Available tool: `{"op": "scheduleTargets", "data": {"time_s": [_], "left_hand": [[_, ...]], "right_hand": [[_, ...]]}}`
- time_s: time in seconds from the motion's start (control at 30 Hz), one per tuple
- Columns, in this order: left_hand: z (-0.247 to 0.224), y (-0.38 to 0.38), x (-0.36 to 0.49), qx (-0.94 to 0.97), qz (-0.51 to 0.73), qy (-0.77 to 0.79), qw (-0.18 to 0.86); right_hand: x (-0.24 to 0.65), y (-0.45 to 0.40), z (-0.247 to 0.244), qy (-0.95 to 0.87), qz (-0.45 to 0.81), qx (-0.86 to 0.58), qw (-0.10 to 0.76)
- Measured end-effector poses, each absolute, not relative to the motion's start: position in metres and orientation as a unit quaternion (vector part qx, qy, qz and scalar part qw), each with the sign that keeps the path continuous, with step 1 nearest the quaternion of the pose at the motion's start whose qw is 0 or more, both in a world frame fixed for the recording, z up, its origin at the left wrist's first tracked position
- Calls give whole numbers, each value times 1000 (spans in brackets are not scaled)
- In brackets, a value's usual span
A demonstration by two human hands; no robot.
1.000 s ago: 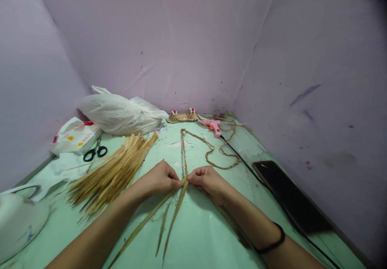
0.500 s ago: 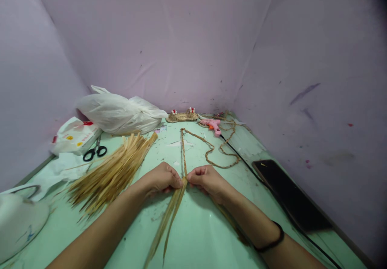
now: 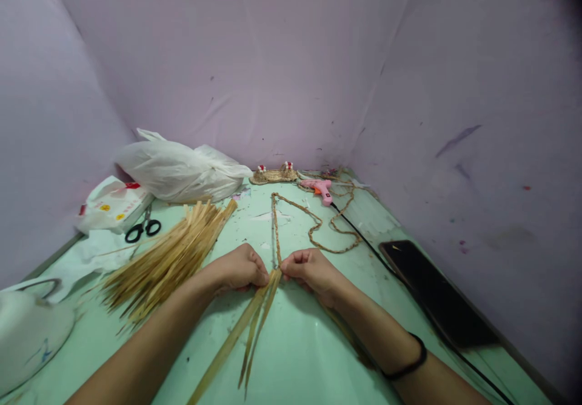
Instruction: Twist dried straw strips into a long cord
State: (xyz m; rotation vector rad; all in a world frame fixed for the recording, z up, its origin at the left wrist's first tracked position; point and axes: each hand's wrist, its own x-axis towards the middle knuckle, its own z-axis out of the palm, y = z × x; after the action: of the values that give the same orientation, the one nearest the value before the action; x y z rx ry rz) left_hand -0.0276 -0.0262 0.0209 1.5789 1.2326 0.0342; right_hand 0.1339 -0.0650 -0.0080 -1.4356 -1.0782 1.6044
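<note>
Smudged lilac walls (image 3: 273, 59) border the green tabletop (image 3: 313, 356) bearing a braided cord (image 3: 276, 229).

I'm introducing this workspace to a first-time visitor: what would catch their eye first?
Probably the left hand and right hand, close together at the near end of a thin braided cord in the centre. Next, the fanned bundle of straw-coloured strips left of them on the green table. The pink glue gun also stands out, farther back, right of centre.
</note>
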Motion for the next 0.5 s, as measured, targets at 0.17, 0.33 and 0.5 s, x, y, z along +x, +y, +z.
{"op": "scheduleTargets", "data": {"time_s": [0.17,0.33,0.5], "left_hand": [[21,-22,-33,668,51,516,534],[15,-21,-35,657,47,493,568],[15,-21,-33,629,38,495,598]], "right_hand": [[135,-65,-8,-413,630,-554,353],[134,-65,-6,-421,623,-558,351],[134,-64,-8,-422,623,-557,352]]}}
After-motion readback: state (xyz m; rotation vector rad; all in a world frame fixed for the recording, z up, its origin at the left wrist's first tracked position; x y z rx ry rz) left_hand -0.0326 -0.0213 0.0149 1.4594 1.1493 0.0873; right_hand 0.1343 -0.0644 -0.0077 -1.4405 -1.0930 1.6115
